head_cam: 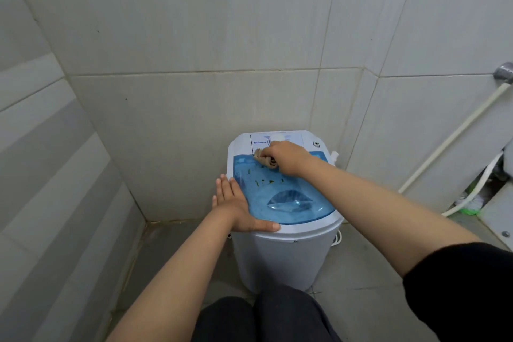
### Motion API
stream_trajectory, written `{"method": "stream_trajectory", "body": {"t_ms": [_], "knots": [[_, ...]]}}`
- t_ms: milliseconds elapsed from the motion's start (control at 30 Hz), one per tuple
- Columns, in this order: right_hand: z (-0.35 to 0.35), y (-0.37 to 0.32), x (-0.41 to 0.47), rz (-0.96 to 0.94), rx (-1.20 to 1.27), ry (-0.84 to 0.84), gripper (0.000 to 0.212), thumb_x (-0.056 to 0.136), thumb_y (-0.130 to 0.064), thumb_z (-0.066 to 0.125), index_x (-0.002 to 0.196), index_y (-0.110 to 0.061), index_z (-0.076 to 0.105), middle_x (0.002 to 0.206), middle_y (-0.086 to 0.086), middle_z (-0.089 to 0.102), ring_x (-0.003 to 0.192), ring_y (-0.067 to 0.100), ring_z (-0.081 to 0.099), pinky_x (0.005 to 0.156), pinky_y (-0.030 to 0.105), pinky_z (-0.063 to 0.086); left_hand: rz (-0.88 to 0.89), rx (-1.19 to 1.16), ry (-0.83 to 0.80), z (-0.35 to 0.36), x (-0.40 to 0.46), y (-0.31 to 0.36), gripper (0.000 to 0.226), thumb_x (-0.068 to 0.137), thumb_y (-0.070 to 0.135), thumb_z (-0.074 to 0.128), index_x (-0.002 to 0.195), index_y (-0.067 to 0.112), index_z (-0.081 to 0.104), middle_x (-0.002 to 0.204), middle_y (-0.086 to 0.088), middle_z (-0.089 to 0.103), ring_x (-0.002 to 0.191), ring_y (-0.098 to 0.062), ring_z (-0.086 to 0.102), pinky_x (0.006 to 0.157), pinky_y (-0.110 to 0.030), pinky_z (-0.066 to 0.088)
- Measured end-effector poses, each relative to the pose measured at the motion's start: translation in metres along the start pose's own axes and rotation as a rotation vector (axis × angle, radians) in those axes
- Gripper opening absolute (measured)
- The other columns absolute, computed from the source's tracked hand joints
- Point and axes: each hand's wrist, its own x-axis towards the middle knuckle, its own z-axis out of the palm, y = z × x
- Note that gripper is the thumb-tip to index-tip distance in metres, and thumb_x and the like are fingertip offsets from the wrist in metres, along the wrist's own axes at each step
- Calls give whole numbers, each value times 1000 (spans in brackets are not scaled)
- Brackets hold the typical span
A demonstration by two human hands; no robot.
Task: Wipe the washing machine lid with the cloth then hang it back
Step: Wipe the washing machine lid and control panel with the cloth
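Observation:
A small white washing machine [286,258] stands in the tiled corner, topped by a translucent blue lid [288,203]. Small green specks lie on the lid's far half. My right hand [286,157] is shut on a crumpled beige cloth [263,159] and presses it on the lid's far edge, just below the white control panel [277,139]. My left hand [236,205] lies flat and open on the machine's left rim, fingers pointing away from me, thumb along the front rim.
Grey tiled walls close in behind and to the left. A white hose [449,141] runs down the right wall from a metal fitting [503,72]. Another hose and green items [472,208] lie on the floor at right. My dark trousers [263,319] are below.

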Motion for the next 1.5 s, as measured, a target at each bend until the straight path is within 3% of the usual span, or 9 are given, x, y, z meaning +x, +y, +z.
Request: {"method": "stream_trajectory", "body": {"t_ms": [467,733,967,1133,1233,1300,1367,1500], "knots": [[20,-1,-42,-47,-30,60,51,80,-1,57,128,-17,54,111,9,58,101,31,57,72,37,43,6,0,-1,0,0,-1,163,38,86,64,138,4,-34,146,-16,-43,135,-28,-39,115,-45,-9],[26,-1,-74,-114,-46,19,52,84,-3,53,132,-22,50,112,8,57,98,30,56,73,40,45,1,2,6,0,-2,-1,163,37,86,64,139,3,-33,147,-16,-42,136,-28,-38,116,-44,-8],[16,3,-83,-149,-69,-98,55,81,2,53,130,-24,53,117,4,58,105,26,57,77,31,41,15,-3,14,0,-2,-2,162,38,87,63,138,3,-33,147,-16,-41,136,-28,-38,116,-45,-8],[-7,0,-78,-155,-80,-261,56,77,5,51,123,-25,58,115,3,62,104,25,57,87,38,48,29,-19,23,2,-3,-2,162,39,85,65,139,3,-33,147,-16,-41,136,-28,-38,116,-45,-9],[-35,-7,-64,-86,23,-363,56,74,5,42,114,-28,63,101,-4,61,95,19,56,78,31,46,35,-24,24,1,-3,-4,162,39,85,65,138,3,-33,147,-16,-42,135,-29,-39,116,-46,-9],[-48,-9,-49,-39,116,-283,59,72,7,39,114,-27,63,99,-5,57,93,18,53,74,29,43,43,-28,25,2,-2,-4,162,40,85,65,138,3,-33,146,-16,-43,135,-29,-39,116,-46,-8],[-49,-11,-28,0,193,-128,61,70,10,40,115,-25,63,101,-2,61,94,22,58,74,34,52,47,-36,27,2,-2,-4,161,40,84,65,138,3,-33,146,-16,-43,135,-29,-40,116,-46,-9],[-25,-19,14,-8,209,25,49,75,7,45,114,-15,64,108,10,68,100,30,62,82,41,54,49,-42,23,2,-3,-3,159,43,83,66,138,4,-35,145,-16,-44,134,-28,-41,115,-46,-10]]}}
